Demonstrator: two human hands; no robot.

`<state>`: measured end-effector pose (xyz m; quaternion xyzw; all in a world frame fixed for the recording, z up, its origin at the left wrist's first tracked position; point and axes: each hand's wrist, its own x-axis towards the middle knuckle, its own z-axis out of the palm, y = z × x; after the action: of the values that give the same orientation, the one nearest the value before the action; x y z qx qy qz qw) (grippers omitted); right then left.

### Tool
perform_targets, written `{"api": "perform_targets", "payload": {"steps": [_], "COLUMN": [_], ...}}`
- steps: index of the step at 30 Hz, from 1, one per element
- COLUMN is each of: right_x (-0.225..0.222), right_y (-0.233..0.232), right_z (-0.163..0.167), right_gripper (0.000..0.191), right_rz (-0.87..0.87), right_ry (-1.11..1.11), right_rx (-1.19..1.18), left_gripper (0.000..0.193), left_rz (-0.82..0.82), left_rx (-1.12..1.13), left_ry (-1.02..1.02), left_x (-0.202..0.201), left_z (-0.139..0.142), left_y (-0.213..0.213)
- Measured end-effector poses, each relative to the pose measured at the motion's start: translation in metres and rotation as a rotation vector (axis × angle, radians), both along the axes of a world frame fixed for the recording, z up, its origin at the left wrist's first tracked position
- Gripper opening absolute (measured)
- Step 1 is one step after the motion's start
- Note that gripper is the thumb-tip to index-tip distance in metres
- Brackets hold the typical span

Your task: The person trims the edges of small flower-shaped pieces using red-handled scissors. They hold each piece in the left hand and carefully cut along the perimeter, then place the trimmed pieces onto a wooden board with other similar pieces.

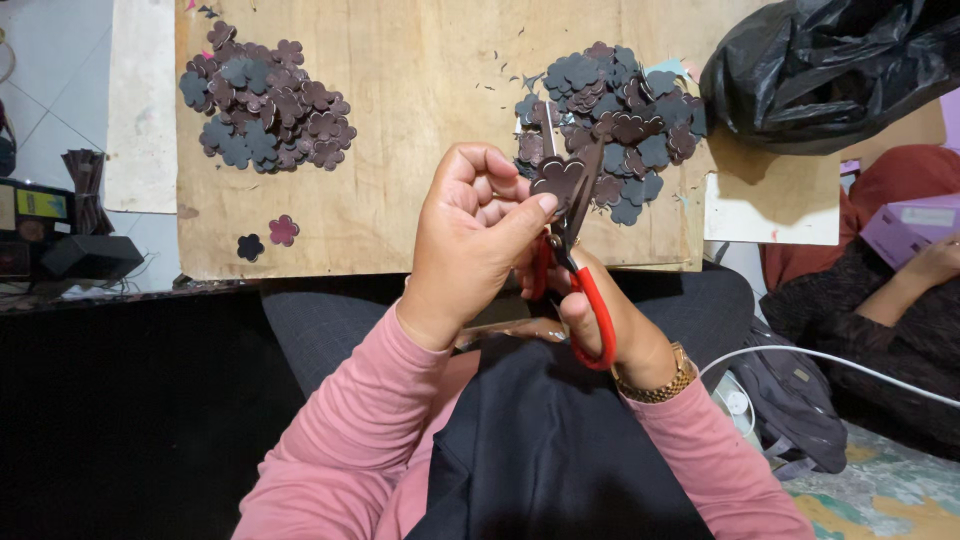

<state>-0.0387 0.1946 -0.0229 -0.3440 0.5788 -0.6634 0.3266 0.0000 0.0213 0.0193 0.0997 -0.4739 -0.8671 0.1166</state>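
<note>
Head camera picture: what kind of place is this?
Probably a home craft spot on the floor: a wooden board bears piles of flower cutouts, and the right hand works red-handled scissors on one.

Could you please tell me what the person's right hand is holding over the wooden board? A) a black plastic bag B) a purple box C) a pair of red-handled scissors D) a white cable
C: the right hand has its fingers through the loops of the red-handled scissors, whose blades meet the dark flower-shaped cutout pinched in the left hand.
</note>
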Motion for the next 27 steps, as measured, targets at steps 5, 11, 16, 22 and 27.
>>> {"api": "perform_targets", "payload": {"steps": [5, 11, 16, 22, 27], "right_x": [-0.0026, -0.0030, -0.0016, -0.0003, -0.0011], "right_y": [-0.0010, -0.0011, -0.0012, -0.0025, -0.0028], "right_z": [-0.0006, 0.0004, 0.0005, -0.0053, -0.0088], "right_gripper": [0.099, 0.096, 0.092, 0.089, 0.087], "right_rz": [-0.042, -0.083, -0.119, -0.136, -0.175], "right_ry": [0.096, 0.144, 0.148, 0.106, 0.083], "right_rx": [0.037, 0.068, 0.086, 0.049, 0.101], "left_gripper": [0.035, 0.036, 0.036, 0.035, 0.034], "left_rz": [0.064, 0.077, 0.076, 0.062, 0.034], "left_rx": [-0.147, -0.190, -0.182, -0.129, -0.074], "left_ry": [0.016, 0.021, 0.025, 0.042, 0.028], "left_x": [0.0010, 0.0011, 0.0008, 0.0004, 0.0014], "left_z": [0.0004, -0.0009, -0.0039, -0.0069, -0.0064], "left_y": [0.0056, 0.0068, 0.0070, 0.0059, 0.0033]}}
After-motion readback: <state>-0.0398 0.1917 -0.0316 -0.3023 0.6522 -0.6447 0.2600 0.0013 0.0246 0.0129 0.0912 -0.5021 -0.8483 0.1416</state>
